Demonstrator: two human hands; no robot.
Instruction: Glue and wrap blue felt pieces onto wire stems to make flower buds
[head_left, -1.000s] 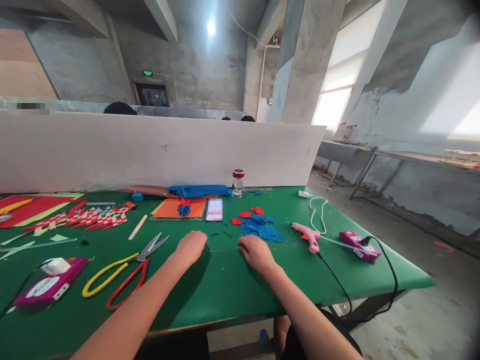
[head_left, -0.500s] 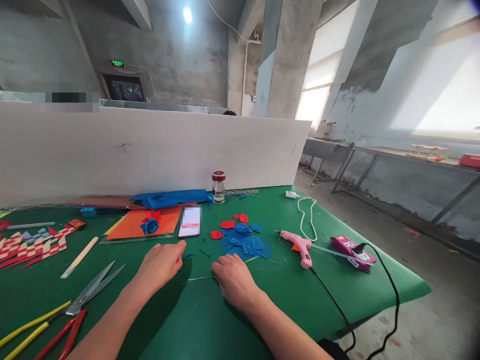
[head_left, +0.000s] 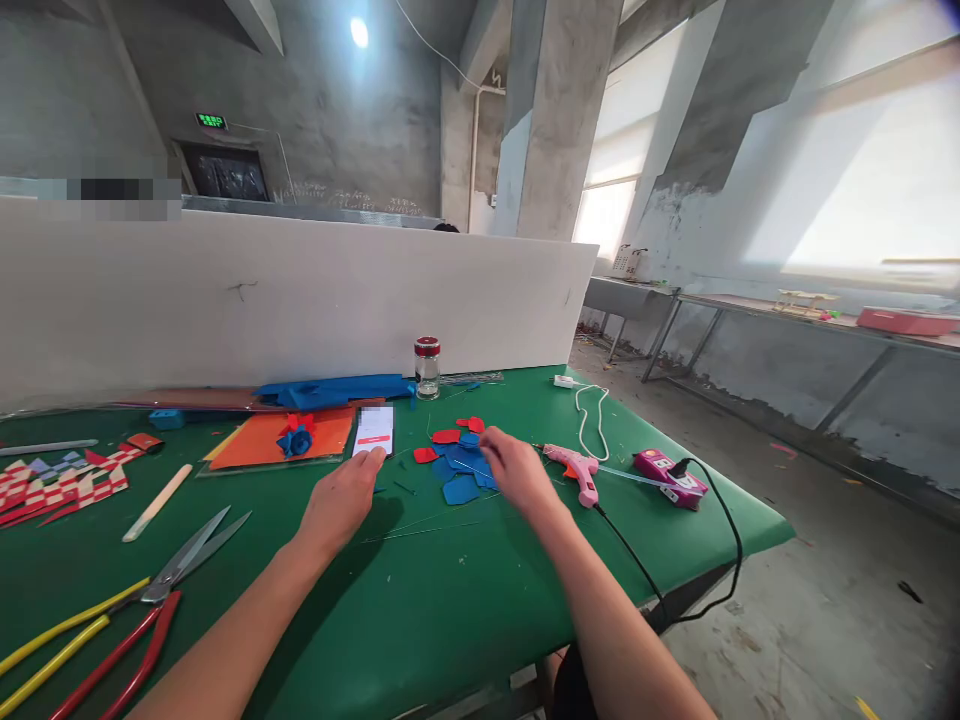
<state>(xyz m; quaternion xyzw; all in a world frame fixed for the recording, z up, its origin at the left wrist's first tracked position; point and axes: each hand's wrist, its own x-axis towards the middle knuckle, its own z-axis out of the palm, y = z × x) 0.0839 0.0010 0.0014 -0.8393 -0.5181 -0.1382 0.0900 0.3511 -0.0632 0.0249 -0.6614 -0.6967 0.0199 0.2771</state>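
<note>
At frame centre my left hand (head_left: 341, 500), fingers loosely apart, touches the phone (head_left: 374, 430); my right hand (head_left: 517, 472), open, rests on the blue felt pieces (head_left: 461, 478). I can read no writing.

I see a smartphone (head_left: 373, 429) lying flat on the green table (head_left: 465, 600), screen up and lit white with a red bar. Just right of the smartphone lies a loose heap of blue and red cut petals (head_left: 459, 462), flat and overlapping. A thin wire (head_left: 420, 527) lies below the smartphone.
</note>
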